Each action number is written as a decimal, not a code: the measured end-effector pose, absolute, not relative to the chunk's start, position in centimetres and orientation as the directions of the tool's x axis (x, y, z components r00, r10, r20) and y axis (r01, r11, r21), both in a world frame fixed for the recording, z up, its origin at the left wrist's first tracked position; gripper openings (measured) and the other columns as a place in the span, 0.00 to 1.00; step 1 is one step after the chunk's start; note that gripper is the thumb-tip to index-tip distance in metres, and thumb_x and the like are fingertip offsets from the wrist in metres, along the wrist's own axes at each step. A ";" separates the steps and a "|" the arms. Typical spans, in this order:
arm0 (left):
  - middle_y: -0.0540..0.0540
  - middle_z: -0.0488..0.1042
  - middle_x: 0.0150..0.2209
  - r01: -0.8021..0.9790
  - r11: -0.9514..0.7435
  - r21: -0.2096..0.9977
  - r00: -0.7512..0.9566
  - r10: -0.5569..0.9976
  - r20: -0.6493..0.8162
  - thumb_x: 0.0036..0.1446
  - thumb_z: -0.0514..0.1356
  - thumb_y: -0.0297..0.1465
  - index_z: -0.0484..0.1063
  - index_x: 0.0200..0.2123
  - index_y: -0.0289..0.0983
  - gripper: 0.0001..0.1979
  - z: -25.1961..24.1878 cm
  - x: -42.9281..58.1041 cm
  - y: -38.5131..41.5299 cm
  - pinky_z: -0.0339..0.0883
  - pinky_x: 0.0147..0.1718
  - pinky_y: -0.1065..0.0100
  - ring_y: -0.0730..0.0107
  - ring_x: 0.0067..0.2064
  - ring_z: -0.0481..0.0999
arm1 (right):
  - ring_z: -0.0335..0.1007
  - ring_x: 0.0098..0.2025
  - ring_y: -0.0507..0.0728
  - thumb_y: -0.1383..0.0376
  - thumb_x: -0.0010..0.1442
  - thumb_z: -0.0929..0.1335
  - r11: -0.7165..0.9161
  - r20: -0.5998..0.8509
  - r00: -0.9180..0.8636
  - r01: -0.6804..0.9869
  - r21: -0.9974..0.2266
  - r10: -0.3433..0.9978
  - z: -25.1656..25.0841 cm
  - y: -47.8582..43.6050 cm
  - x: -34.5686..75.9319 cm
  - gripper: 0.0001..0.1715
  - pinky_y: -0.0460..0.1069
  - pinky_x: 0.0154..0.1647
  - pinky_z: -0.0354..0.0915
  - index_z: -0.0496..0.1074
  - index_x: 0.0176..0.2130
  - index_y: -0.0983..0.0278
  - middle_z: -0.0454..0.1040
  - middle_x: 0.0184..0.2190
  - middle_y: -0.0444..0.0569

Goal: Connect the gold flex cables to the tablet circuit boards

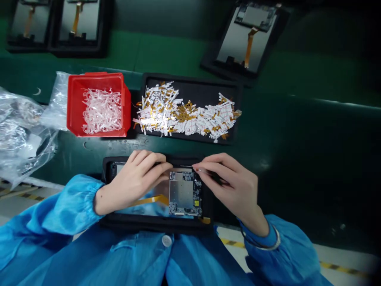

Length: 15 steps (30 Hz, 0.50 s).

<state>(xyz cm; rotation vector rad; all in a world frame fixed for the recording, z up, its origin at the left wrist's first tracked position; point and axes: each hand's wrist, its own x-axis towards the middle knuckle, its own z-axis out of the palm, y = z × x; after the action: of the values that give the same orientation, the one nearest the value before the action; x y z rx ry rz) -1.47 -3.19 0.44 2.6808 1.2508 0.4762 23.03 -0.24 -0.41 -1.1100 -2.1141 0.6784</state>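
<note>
- Directly below the camera, on the dark green tabletop (285, 159): a black tray (154, 224) carrying a tablet-sized display panel (149, 208), with a circuit board (185, 193) lying on the panel's right part and an amber ribbon cable (150, 200) running left from the board.
- Left hand (133, 180) and right hand (229, 186): apart, one on each side of the board, both over the tray's far edge, fingertips (195, 167) close together near the board's top edge.
- Between those fingers: possibly something thin, too small to tell, so no telling whether either hand is clamped on anything.
- Beyond the hands, to the left: a red plastic bin (98, 81) full of curled white strips (101, 111).
- Just right of the bin: a second black tray (190, 81), heaped with white strips and amber flex pieces (181, 113).
- Far left, beside the bin: crumpled clear plastic bags (20, 135).
- Along the far side: more black trays (208, 63), each with a display panel (248, 39) and amber cable.
- On the arms: blue smock sleeves (71, 202), with a metal band (262, 246) around the right wrist.
</note>
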 end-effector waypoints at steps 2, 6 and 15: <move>0.41 0.73 0.46 0.734 -0.624 0.267 0.579 0.781 0.233 0.65 0.59 0.29 0.70 0.50 0.30 0.12 0.3 -1.4 -3.4 0.59 0.41 0.63 0.62 0.45 0.68 | 0.75 0.34 0.50 0.74 0.62 0.69 0.518 0.302 -0.446 0.520 -0.679 0.843 -0.4 -0.3 22.9 0.09 0.45 0.35 0.72 0.77 0.39 0.62 0.77 0.34 0.46; 0.43 0.70 0.45 0.721 -0.566 0.400 0.551 0.818 0.165 0.66 0.58 0.30 0.70 0.47 0.34 0.08 0.2 -1.3 -3.1 0.58 0.41 0.62 0.63 0.45 0.67 | 0.75 0.36 0.50 0.75 0.62 0.70 0.562 0.306 -0.506 0.493 -0.664 0.806 -0.4 0.1 23.1 0.09 0.45 0.36 0.71 0.77 0.39 0.63 0.78 0.34 0.46; 0.44 0.64 0.48 0.697 -0.512 0.502 0.512 0.845 0.152 0.65 0.59 0.28 0.68 0.49 0.36 0.10 -0.1 -1.6 -3.0 0.62 0.46 0.63 0.66 0.48 0.66 | 0.68 0.33 0.52 0.74 0.63 0.69 0.648 0.313 -0.612 0.456 -0.611 0.726 -0.4 0.6 23.3 0.08 0.48 0.33 0.68 0.77 0.38 0.63 0.78 0.34 0.48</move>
<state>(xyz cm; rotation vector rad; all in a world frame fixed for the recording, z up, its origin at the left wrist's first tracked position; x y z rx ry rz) -1.62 -3.00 -0.14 2.3800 1.2762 0.5416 23.27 0.62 -0.40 -0.9179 -2.3195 0.6537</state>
